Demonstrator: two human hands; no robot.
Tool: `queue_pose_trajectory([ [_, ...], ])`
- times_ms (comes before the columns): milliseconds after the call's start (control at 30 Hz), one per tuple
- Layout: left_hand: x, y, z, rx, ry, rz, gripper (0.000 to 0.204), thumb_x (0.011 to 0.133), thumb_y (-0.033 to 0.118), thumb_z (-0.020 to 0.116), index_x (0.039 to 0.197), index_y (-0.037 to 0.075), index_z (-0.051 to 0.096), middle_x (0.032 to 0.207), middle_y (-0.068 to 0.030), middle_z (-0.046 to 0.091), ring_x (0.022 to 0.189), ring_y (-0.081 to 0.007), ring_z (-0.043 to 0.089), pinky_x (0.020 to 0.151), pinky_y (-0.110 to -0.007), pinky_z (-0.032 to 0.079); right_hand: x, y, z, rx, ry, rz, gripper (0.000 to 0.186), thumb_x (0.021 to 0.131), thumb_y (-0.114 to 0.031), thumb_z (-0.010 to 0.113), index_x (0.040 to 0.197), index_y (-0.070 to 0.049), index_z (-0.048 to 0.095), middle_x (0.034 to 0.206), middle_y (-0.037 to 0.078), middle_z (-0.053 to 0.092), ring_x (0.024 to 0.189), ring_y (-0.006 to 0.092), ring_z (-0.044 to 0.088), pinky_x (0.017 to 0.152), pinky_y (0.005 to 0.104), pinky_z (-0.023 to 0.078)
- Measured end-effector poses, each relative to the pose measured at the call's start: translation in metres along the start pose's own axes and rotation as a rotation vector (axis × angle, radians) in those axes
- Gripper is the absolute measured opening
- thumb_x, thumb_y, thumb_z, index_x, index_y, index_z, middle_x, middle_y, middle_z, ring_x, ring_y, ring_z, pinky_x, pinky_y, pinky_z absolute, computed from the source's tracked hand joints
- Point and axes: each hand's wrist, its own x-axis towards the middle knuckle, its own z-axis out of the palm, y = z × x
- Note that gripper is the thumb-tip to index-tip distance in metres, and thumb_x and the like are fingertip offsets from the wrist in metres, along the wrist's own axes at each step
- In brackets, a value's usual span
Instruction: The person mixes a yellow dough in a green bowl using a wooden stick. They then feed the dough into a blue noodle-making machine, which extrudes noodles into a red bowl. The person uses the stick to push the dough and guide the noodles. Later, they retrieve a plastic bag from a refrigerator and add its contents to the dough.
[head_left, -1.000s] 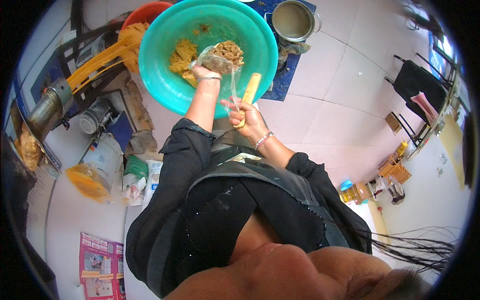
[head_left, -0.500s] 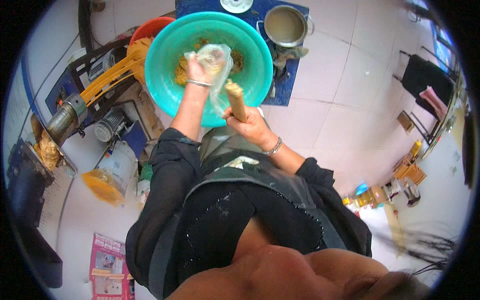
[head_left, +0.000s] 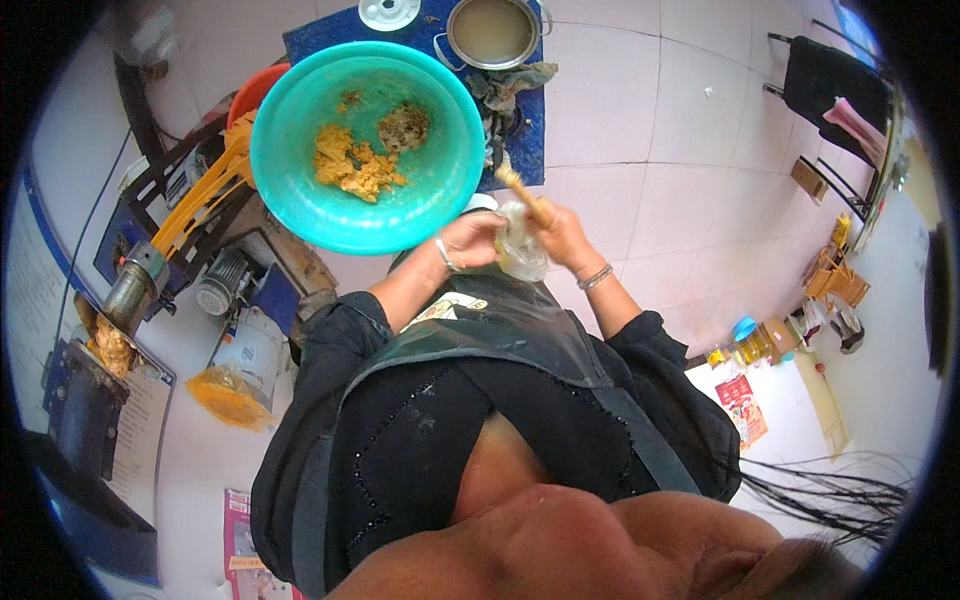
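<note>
In my right hand [head_left: 564,242] is a wooden stick [head_left: 522,192], its paste-smeared end pointing up and to the left. A crumpled clear plastic bag [head_left: 522,250] hangs between my two hands, against the right hand's fingers. My left hand [head_left: 472,241] is bare, its fingers curled in at the bag's left edge. Just beyond, a big turquoise basin [head_left: 440,190] holds lumps of orange-yellow dough-like paste [head_left: 355,168] and a brownish, crumbly clump [head_left: 404,127].
A pot of cloudy liquid [head_left: 490,35], a white disc [head_left: 388,12] and a grey rag [head_left: 510,86] rest on the blue surface [head_left: 525,140]. At left, a machine's metal nozzle [head_left: 138,285] has yellow strands [head_left: 200,190] stretching toward a red basin [head_left: 255,92].
My left hand has come out of the turquoise basin and out of the plastic bag, drawing back toward my apron. My right hand has shifted right with the stick.
</note>
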Motion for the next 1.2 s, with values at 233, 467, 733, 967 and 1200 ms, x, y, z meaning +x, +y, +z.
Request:
queue_pose_trajectory([
  [233, -0.097, 0.12, -0.103, 0.255, 1.014, 0.29, 0.028, 0.089, 0.021, 0.054, 0.11, 0.003, 0.058, 0.1, -0.0155, 0.069, 0.07, -0.0209, 0.066, 0.052, -0.034, 0.054, 0.044, 0.086, 0.006, -0.157, 0.4, 0.242, 0.014, 0.085, -0.017, 0.063, 0.089, -0.004, 0.064, 0.074, 0.012, 0.064, 0.066, 0.0195, 0.062, 0.062, 0.0344, 0.05],
  [467, -0.019, 0.157, -0.076, 2.082, 1.478, -0.002, 0.04, 0.082, 0.021, 0.057, 0.121, 0.019, 0.055, 0.134, -0.0094, 0.05, 0.123, -0.0304, 0.046, 0.094, -0.058, 0.041, 0.143, 0.076, 0.022, -0.32, 0.259, -0.12, 0.054, 0.071, -0.002, 0.057, 0.125, -0.008, 0.058, 0.137, 0.025, 0.042, 0.121, 0.0387, 0.047, 0.102, 0.0414, 0.04],
  [733, 0.021, 0.183, -0.088, 2.461, 1.097, -0.195, 0.066, 0.087, 0.022, 0.058, 0.146, 0.033, 0.03, 0.155, -0.0144, 0.015, 0.139, -0.0457, 0.019, 0.095, -0.076, 0.027, 0.154, 0.086, -0.007, -0.444, 0.248, -0.155, 0.052, 0.084, -0.002, 0.059, 0.134, -0.006, 0.047, 0.137, 0.026, 0.043, 0.132, 0.0372, 0.037, 0.105, 0.0413, 0.036],
  [967, -0.029, 0.159, -0.056, 2.048, 1.092, 0.02, 0.093, 0.076, 0.036, 0.074, 0.15, 0.034, 0.016, 0.157, -0.0156, 0.004, 0.137, -0.0501, 0.018, 0.099, -0.074, 0.025, 0.117, -0.047, -0.013, -0.304, 0.113, 0.034, 0.053, 0.084, -0.003, 0.063, 0.134, -0.004, 0.047, 0.123, 0.018, 0.058, 0.114, 0.0307, 0.057, 0.091, 0.0377, 0.047],
  [1200, -0.123, 0.066, -0.068, 1.5, 0.983, 1.047, 0.046, 0.082, 0.024, 0.064, 0.122, 0.005, 0.053, 0.118, -0.0208, 0.056, 0.109, -0.0319, 0.056, 0.091, -0.039, 0.047, 0.076, -0.296, 0.041, -0.221, -0.254, -0.605, 0.041, 0.086, -0.001, 0.058, 0.126, -0.001, 0.053, 0.09, 0.012, 0.06, 0.076, 0.0202, 0.06, 0.069, 0.0299, 0.049],
])
